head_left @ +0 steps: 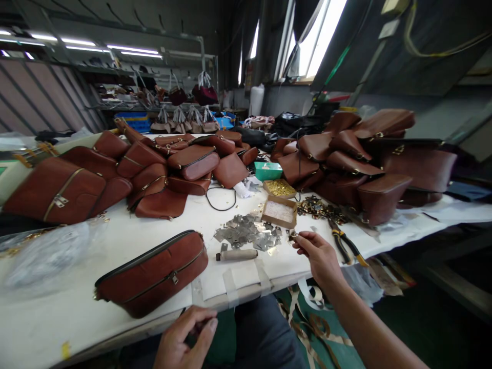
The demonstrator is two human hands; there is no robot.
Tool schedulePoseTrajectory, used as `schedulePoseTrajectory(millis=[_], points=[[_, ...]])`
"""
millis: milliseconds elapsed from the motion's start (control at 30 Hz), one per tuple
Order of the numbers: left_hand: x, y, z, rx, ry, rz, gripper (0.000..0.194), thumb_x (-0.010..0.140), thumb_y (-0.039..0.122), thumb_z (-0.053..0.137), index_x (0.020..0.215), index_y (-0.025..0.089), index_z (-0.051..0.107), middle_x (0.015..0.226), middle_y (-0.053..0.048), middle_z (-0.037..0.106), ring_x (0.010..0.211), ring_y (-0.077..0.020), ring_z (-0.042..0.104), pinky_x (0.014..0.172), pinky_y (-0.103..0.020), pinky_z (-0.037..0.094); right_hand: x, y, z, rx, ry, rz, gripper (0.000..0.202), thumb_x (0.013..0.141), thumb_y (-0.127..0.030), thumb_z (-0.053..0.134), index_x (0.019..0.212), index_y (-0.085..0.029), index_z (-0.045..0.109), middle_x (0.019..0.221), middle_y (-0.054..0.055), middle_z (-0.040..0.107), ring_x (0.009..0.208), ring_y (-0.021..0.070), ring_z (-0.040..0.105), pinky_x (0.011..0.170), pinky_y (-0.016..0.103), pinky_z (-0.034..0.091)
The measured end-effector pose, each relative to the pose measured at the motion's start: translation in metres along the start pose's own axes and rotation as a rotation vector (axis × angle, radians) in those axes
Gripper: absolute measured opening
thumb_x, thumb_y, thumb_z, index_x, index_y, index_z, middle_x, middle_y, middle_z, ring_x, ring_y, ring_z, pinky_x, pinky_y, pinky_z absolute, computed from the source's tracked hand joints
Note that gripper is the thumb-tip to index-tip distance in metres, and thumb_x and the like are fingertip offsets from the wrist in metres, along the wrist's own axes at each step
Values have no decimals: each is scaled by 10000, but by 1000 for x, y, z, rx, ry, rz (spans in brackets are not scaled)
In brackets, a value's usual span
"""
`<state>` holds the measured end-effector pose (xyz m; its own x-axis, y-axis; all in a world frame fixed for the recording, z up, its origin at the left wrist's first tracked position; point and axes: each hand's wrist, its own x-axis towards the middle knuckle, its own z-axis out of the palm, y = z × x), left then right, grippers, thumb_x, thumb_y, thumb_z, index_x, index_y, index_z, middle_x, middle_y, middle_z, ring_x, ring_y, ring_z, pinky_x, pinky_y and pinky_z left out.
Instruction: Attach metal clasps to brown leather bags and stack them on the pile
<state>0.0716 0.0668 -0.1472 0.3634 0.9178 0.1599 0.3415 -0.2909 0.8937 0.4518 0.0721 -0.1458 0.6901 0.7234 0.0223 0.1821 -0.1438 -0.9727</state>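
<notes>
I'm watching the R hand (322,258) pinching a small metal part (293,236) at the tabletop (49,307), just beside the loose metal plates (246,231). The L hand (188,335) is curling loosely nr the front edge; can't tell if it's gripping anything. The single brown bag (154,274) is lying up front, L of the grey cylindrical tool (238,254), touching neither of the hands. Progress (est.): part is sitting in fingers, apart from bag; many plates are lying unused. Piled bags (73,184) are standing behind; can't tell which qualify as done.
</notes>
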Motion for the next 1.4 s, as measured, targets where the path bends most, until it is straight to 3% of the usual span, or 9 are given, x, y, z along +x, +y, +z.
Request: schedulePoseTrajectory(millis=[67,200,300,433,733,933,1133,1400], points=[[7,11,3,-117,-104,-101,302,963,476,634,1049,208,744,901,-50,723,813,-162,679,741,-242,559,-47,-16,31,353,-182,114,550,763,-504,847,1181,-186,682,949,65,728,821,190,704,699,281,536],[14,26,2,-337,-79,-212,462,941,506,675,1293,206,656,1176,-106,695,871,-158,665,690,-245,566,-126,-45,92,700,-429,325,413,723,-402,925,1032,-181,765,912,55,711,803,160,689,669,236,526],[8,27,-5,-359,13,-181,494,913,471,733,1316,197,653,1165,-109,706,919,-173,694,730,-250,579,-161,-57,124,812,-549,427,361,718,-376,934,977,-187,769,932,48,706,802,148,674,686,241,546],[-4,20,-18,-398,155,-198,468,909,442,752,1298,193,673,1159,-101,725,880,-167,715,750,-270,605,-183,-62,147,857,-638,477,354,696,-349,952,955,-197,765,966,36,703,796,136,651,685,243,559],[-6,19,-36,-496,252,-136,260,938,355,729,1134,184,738,1032,-47,712,795,-120,717,745,-238,618,-192,-61,157,714,-748,366,306,763,-396,910,967,-217,769,911,37,723,823,163,677,693,250,542],[-1,17,-39,-317,247,-75,211,958,350,698,1084,189,751,1039,-58,698,900,-159,710,760,-242,599,-190,-57,153,624,-758,237,307,792,-353,897,1052,-246,773,974,28,743,850,128,654,768,224,526],[3,22,-36,-333,277,-156,240,954,390,696,1047,169,696,991,-49,715,831,-143,692,730,-235,586,-191,-59,147,651,-779,266,405,771,-303,909,1147,-263,763,1093,49,758,1018,185,689,947,304,543],[3,24,-34,-271,303,-175,284,949,417,700,1073,162,704,979,-71,758,800,-154,721,724,-246,589,-190,-53,148,721,-799,292,410,779,-263,899,1164,-265,758,1117,53,762,1032,193,704,955,317,558]])
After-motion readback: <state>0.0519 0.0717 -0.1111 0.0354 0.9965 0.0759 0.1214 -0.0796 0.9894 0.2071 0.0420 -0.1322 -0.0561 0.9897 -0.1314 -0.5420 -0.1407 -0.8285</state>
